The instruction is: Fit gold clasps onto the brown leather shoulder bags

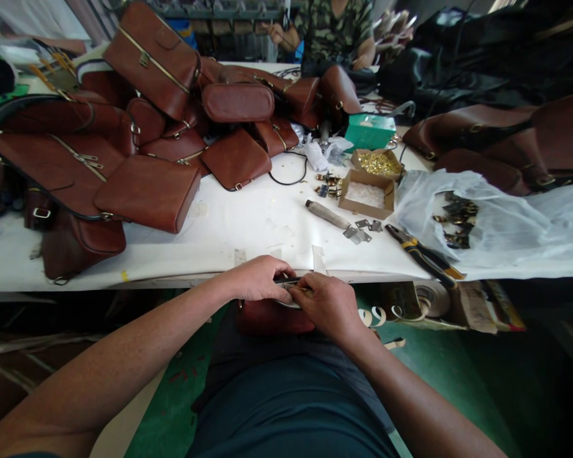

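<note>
A brown leather bag [274, 318] rests in my lap, just below the table's front edge, partly covered by my hands. My left hand [260, 278] grips its upper rim, thumb and fingers curled over the opening. Close beside it, my right hand [329, 304] is closed at the same opening, its thumb and fingers pinched together. Whatever small thing is in that pinch is too hidden to name. A pale lining or edge shows between the two hands.
Brown leather bags [148, 191] are heaped on the white table [248, 222] at the left. At the right are a grey-handled tool [327, 215], metal plates [358, 234], pliers [423, 254], a box of gold fittings [377, 163] and a plastic bag [420, 197]. A person [334, 32] sits opposite.
</note>
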Demonstrator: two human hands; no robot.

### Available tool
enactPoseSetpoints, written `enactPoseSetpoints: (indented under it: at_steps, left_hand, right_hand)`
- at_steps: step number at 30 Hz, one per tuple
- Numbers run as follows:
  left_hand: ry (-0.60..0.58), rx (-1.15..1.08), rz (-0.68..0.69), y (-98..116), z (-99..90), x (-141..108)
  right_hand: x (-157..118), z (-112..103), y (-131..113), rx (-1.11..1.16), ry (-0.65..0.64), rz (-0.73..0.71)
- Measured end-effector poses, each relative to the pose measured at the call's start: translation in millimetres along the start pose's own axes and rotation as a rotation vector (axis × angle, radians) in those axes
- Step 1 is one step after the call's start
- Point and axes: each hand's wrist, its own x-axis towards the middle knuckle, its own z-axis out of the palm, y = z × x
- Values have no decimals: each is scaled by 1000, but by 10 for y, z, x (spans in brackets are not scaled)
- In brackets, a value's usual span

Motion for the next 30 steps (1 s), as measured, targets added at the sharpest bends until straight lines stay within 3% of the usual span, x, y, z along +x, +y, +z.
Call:
enactPoseSetpoints:
  at_steps: [7,11,15,21,26,30]
  left_hand:
    - [37,308,6,135,12,-24]
    - [46,239,-31,109,30,-22]
    - [-19,168,-35,41,5,5]
    - [-73,188,-29,42,-28,5]
    - [-40,164,-36,62,8,-7]
    - [-38,197,-11,94,47,-11]
  right_hand:
    - [-141,-96,118,79,-58,-16]
    - [-195,-86,172,131,-19,21]
    - [-196,-79,146,195,-22,-2]
    - [-134,-63,17,87,-41,-22]
    - [-104,39,-12,-3,27,-10]
    - [-131,31,15,38,9,-27]
